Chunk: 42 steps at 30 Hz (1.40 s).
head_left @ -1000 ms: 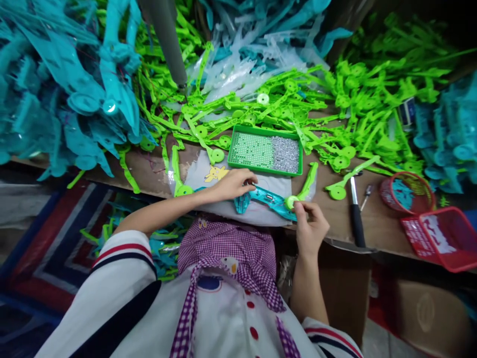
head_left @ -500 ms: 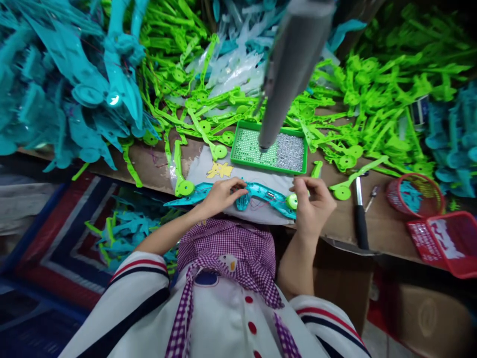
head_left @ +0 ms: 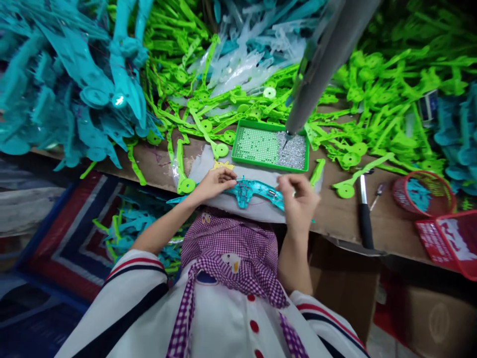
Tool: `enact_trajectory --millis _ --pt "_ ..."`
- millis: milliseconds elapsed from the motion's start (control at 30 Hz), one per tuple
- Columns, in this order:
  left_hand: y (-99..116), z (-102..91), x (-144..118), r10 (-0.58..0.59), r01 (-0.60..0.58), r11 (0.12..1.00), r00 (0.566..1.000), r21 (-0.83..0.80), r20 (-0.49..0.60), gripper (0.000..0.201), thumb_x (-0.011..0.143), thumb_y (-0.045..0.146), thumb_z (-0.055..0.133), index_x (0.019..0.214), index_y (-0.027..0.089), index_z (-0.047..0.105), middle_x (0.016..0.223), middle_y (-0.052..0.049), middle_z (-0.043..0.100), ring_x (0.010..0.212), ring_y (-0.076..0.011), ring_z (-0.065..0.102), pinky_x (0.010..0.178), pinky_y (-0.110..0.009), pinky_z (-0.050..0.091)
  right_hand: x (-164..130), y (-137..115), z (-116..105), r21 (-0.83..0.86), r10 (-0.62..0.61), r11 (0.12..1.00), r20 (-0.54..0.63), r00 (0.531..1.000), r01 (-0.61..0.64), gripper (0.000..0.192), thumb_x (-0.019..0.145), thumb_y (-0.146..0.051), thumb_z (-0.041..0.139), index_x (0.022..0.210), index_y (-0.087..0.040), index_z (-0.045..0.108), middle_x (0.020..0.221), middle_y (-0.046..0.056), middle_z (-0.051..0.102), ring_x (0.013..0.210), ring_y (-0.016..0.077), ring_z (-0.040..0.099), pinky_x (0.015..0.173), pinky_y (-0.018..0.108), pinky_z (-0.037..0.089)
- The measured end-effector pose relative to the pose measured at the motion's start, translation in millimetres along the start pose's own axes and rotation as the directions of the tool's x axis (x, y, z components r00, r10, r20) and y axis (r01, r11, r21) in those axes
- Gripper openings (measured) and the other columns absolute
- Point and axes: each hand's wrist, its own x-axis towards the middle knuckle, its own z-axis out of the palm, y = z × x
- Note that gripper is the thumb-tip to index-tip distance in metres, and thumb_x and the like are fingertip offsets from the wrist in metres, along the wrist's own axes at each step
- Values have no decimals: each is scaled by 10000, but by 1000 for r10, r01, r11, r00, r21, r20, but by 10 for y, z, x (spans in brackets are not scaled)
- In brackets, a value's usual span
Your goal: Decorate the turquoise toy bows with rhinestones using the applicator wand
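While both hands grip the teal plastic shell (head_left: 257,190) below the green tray (head_left: 271,125), left hand (head_left: 213,182) and right hand (head_left: 298,201) pinch its stiff, light, likely brittle edges.

**Bright bench, dark corners, bent edges**

Light falls from above onto the workbench (head_left: 156,166), so the green plastic parts (head_left: 372,99) look vivid, nearly oversaturated. A small glare spot shines on one teal piece (head_left: 118,101). The upper right corner and the space under the bench are dim. The grey tool (head_left: 324,64) hanging close to the lens is soft and out of focus (its tip is sharper). Wide-angle distortion bows the bench edge and stretches the frame's borders. Shadows are soft.
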Motion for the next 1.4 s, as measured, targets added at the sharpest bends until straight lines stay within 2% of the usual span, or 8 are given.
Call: enact_trajectory --millis 200,433,733,900,1033,1233,1333,1400 --pt "183 -114 434 -23 -19 990 954 138 297 186 838 233 718 980 132 654 844 -41 710 752 -123 657 726 -276 545 -543 226 459 -484 -16 834 459 888 266 150 950 -352 631 970 -221 701 1177 71 709 1116 227 600 991 439 318" --pt "262 -20 640 4 -99 966 930 239 368 114 852 161 676 961 129 664 866 -42 719 784 -123 651 737 -261 518 -470 196 750 -703 247 685 469 848 190 194 964 -252 500 917 -176 673 1201 112 673 1152 278 516 962 489 226" --pt "142 69 644 -20 -52 979 938 197 347 67 875 142 643 940 130 639 833 -26 699 743 -107 628 703 -245 507 -383 315 722 -667 234 737 404 884 109 211 974 -302 492 908 -206 668 1168 80 669 1139 261 520 956 466 244" --pt "236 -77 446 69 -121 936 984 330 166 89 889 205 654 956 148 661 818 -24 696 751 -128 626 707 -259 492 -528 320 568 -648 -46 733 256 966 207 167 977 -306 555 1067 -232 674 1191 88 686 1189 266 567 1019 480 267" --pt "268 -212 76 141 -173 860 985 481 102 178 913 339 672 968 171 686 850 -30 714 739 -144 619 700 -277 473 -798 383 300 -614 -231 744 131 964 262 126 922 -214 632 1042 -238 663 1094 79 683 1141 256 630 983 443 354" --pt "233 77 -405 212 -79 833 960 547 -185 254 959 437 620 895 198 678 843 -20 722 723 -143 612 711 -283 468 -1166 419 134 -661 -364 714 -69 929 231 177 836 -192 701 987 -285 709 949 65 639 972 260 653 879 437 408" --pt "323 222 -405 116 41 865 954 500 -278 318 951 462 623 776 197 646 705 10 673 647 -132 586 645 -268 436 -1173 394 237 -545 -382 758 74 921 358 252 864 -159 668 1087 -275 663 789 12 648 694 161 625 729 355 435" --pt "439 231 -319 56 61 857 976 512 -211 340 942 465 629 735 195 639 648 19 645 613 -130 566 606 -266 397 -1080 402 360 -470 -346 790 187 919 393 344 909 -171 629 1245 -237 593 760 -1 682 600 134 599 653 320 436"
